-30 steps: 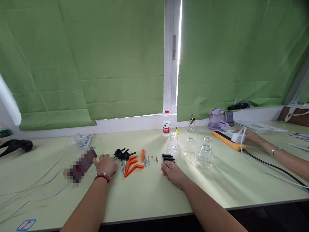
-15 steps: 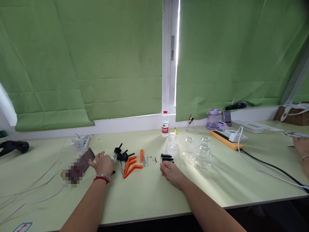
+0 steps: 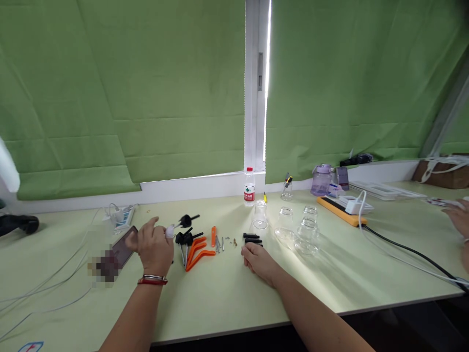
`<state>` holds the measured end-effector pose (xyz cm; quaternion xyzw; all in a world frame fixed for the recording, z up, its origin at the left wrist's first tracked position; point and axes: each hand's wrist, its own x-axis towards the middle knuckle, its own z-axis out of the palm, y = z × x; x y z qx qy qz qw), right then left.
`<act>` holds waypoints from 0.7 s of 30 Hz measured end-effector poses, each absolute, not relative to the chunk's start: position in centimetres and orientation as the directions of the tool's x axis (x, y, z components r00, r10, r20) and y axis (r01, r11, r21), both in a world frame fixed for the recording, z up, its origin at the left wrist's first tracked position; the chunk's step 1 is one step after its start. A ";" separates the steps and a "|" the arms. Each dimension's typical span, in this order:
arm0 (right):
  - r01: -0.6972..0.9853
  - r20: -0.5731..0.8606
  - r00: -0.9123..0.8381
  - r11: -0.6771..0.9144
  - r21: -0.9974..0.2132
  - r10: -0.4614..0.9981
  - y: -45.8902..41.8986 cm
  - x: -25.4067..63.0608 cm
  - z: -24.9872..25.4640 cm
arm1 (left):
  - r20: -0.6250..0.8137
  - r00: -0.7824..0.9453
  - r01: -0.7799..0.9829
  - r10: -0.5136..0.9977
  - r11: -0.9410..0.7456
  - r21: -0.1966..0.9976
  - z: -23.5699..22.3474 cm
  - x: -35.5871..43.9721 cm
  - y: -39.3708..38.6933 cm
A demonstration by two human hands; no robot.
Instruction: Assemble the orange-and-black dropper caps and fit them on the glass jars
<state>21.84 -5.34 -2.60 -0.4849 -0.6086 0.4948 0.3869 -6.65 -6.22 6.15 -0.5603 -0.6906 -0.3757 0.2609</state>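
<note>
My left hand [image 3: 152, 247] is closed around the white end of a black-headed metal shaft [image 3: 186, 221], raised a little above the table with its black head pointing right. Below it lie other black-headed shafts [image 3: 184, 239], their metal rods toward me. Several orange crank handles [image 3: 200, 259] lie beside them, one set apart and straight on. Silver screws [image 3: 218, 244] and tiny metal bits [image 3: 230, 241] are scattered to the right. My right hand [image 3: 258, 261] rests curled on the table, touching or just in front of black ribbed pieces [image 3: 252, 238]; whatever its fingers hold is hidden.
Several clear glass jars [image 3: 307, 237] stand upside down on the right, behind them a water bottle [image 3: 249, 188]. An orange power strip [image 3: 340, 212] trails cables. A phone [image 3: 124, 248] lies left of my left hand. Another person's hand [image 3: 458, 217] is at the right edge.
My left hand has lifted a black-headed shaft off the group and up. My right hand stays put. The other person's hand has moved from the power strip to the right edge.
</note>
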 end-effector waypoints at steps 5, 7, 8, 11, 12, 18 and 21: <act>0.143 -0.002 -0.274 0.039 -0.989 0.962 -6.2 21.7 -1.4 | 0.660 0.082 0.891 0.747 -0.351 0.287 7.1 -3.9 -7.5; 0.063 0.035 -0.368 0.063 -0.996 0.929 -6.7 21.5 -0.9 | 0.528 0.131 0.864 0.839 -0.358 0.355 7.2 -2.4 -8.1; 0.021 0.059 -0.425 0.075 -0.997 0.904 -7.0 21.4 -0.7 | 0.453 0.160 0.869 0.877 -0.342 0.356 7.2 -1.5 -8.4; -0.048 0.113 -0.572 0.105 -0.993 0.812 -7.6 21.1 -0.6 | 0.379 0.289 0.858 0.879 -0.413 0.306 7.0 1.1 -9.3; -0.041 0.118 -0.600 0.117 -0.992 0.791 -7.8 21.0 -0.6 | 0.363 0.301 0.854 0.882 -0.419 0.308 6.9 1.8 -9.6; 0.081 0.101 -0.570 0.179 -0.981 0.815 -8.3 20.4 -0.5 | 0.382 0.334 0.729 0.862 -0.493 0.475 5.8 4.0 -9.7; 0.040 0.083 -0.552 0.126 -0.991 0.830 -8.4 20.2 -0.3 | 0.397 0.413 0.574 0.819 -0.573 0.584 5.0 3.6 -9.2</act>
